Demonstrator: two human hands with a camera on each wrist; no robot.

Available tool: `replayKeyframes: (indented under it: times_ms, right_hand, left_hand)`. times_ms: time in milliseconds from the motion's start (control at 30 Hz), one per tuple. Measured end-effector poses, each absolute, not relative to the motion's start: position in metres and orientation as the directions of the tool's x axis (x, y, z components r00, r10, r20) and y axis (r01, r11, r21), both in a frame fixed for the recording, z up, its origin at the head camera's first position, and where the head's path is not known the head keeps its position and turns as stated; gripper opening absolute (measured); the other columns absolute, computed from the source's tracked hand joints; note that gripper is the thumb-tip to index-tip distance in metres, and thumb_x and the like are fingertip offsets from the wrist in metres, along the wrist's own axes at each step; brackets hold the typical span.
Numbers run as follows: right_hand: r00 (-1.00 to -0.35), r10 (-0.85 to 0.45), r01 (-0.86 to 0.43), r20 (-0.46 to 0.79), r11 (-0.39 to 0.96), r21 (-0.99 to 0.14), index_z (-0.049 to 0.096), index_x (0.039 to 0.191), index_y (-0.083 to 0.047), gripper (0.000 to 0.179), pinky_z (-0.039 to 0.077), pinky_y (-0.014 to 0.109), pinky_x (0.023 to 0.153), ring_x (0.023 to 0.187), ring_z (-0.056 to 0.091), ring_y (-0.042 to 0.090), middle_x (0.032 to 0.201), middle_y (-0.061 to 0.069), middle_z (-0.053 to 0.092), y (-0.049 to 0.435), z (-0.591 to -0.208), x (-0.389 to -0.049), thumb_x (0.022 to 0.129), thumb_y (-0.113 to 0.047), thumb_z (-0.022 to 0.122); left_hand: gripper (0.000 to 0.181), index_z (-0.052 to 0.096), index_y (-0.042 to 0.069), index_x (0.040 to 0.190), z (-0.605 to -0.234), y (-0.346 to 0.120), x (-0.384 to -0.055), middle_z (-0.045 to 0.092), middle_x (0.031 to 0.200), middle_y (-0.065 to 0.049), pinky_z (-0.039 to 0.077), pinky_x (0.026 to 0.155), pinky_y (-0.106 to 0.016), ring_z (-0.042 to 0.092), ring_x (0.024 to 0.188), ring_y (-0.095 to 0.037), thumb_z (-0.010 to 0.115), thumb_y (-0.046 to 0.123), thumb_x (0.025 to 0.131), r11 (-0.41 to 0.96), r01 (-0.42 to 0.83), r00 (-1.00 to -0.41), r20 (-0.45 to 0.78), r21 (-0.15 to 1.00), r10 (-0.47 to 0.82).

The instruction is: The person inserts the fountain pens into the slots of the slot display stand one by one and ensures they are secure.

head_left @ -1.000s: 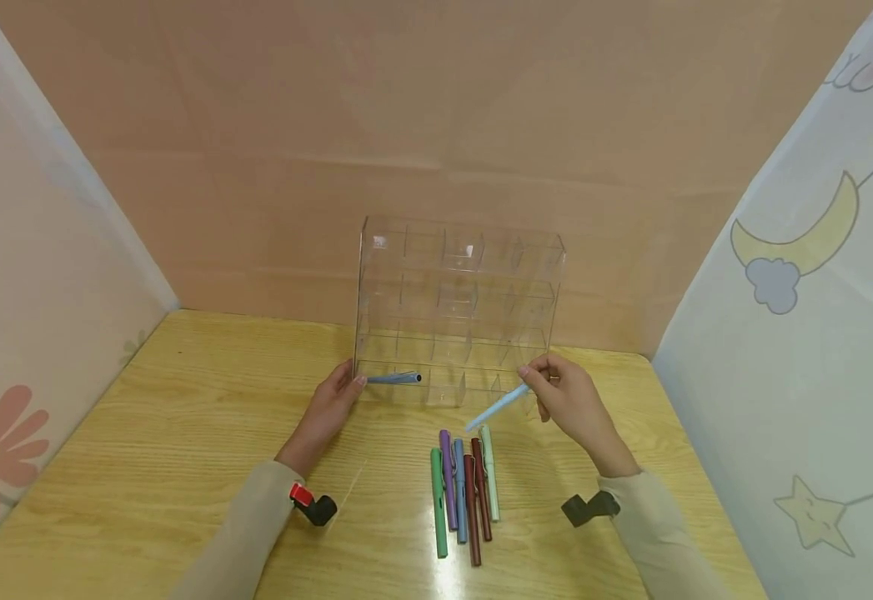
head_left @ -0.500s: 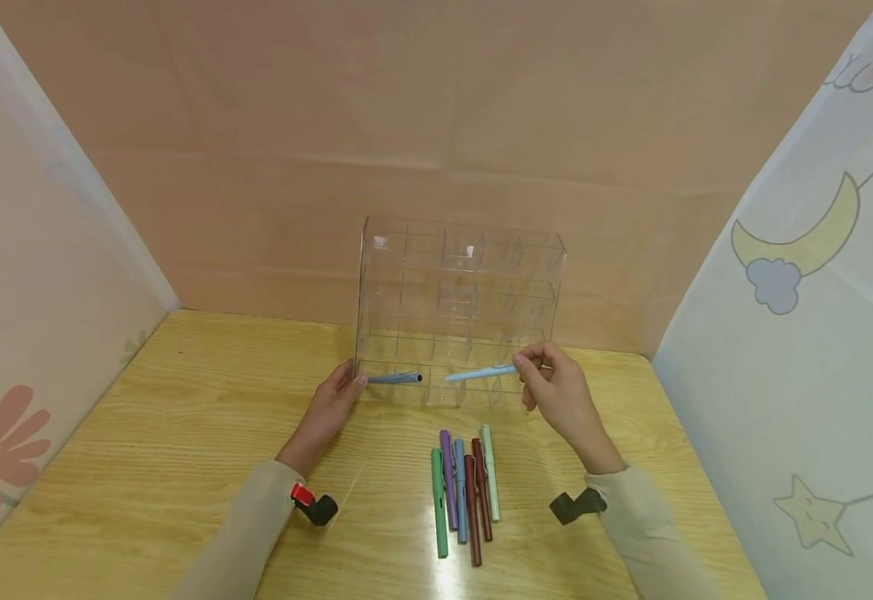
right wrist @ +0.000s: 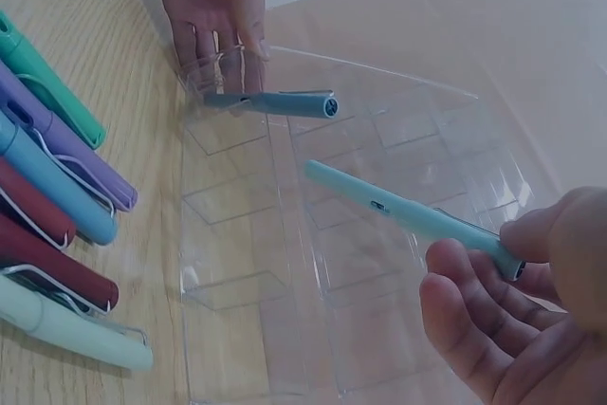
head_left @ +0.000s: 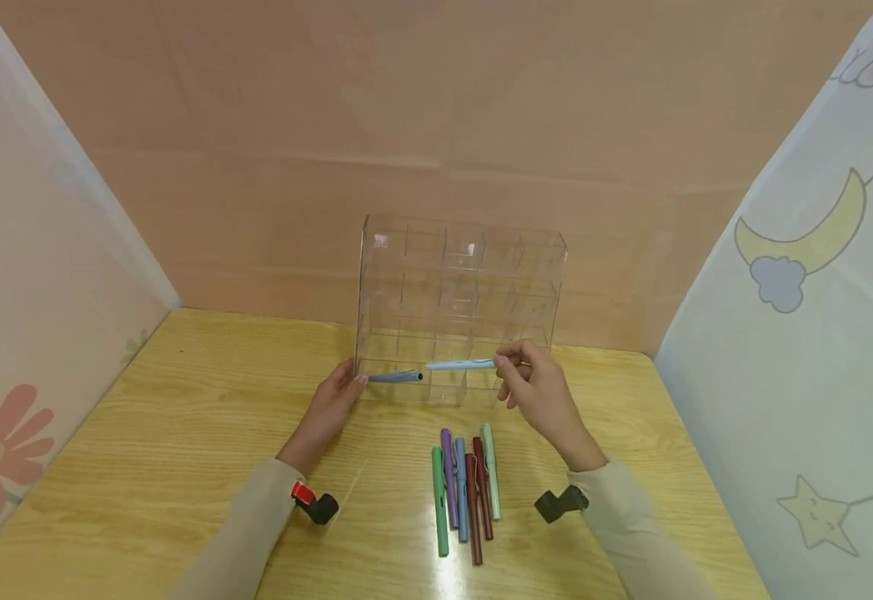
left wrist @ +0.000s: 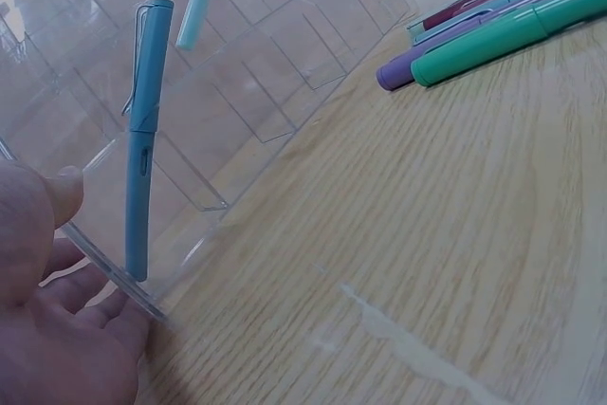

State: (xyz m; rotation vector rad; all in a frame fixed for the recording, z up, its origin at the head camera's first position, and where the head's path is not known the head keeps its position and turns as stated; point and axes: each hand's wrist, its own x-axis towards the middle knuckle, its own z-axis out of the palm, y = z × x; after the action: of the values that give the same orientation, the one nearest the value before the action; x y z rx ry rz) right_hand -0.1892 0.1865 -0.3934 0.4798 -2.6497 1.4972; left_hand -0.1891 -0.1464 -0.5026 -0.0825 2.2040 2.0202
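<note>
An orange-brown sheet (head_left: 436,108) hangs behind a wooden table (head_left: 181,417), with a flowered sheet (head_left: 53,250) on the left and a white sheet (head_left: 804,392) printed with a moon and stars on the right. Near the table's far edge stands a clear plastic rack (head_left: 457,287) divided into rows of compartments. Two arms in beige sleeves (head_left: 256,517) reach towards it.

The left hand (head_left: 331,400) grips the rack's lower left edge, thumb in front and fingers behind the side panel. The right hand (head_left: 544,396) pinches a light blue pen (head_left: 460,364) by its clip end between thumb and fingers. That pen points left, almost level, before the bottom part of the rack; whether it touches the plastic I cannot tell. Just beside its tip, a slate-blue pen (head_left: 397,377) lies sideways in the bottom row at the left end, clip end towards the right.

On the table in front, six pens lie side by side, caps towards the rack: from the left, green (head_left: 439,500), purple (head_left: 449,479), blue (head_left: 462,492), two dark red (head_left: 474,508) and pale green (head_left: 491,471). Each wrist carries a small black camera (head_left: 321,508).
</note>
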Motion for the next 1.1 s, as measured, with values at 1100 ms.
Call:
replayKeyframes:
  times_ms: [1100]
  right_hand:
    - [-0.93,-0.326,-0.339,0.173,0.567,-0.751,0.065,0.127,-0.003,0.024,0.056,0.027,0.053,0.066,0.066,0.011,0.096,0.009,0.072,0.146,-0.414,-0.19,0.11,-0.02,0.061]
  left_hand:
    - [0.065,0.021,0.006,0.17,-0.502,-0.147,-0.189,0.026,0.177,-0.02,0.022,0.135,-0.054,0.024,0.166,-0.035,0.047,0.032,0.116,0.082,-0.15,-0.985,-0.156,0.985,0.074]
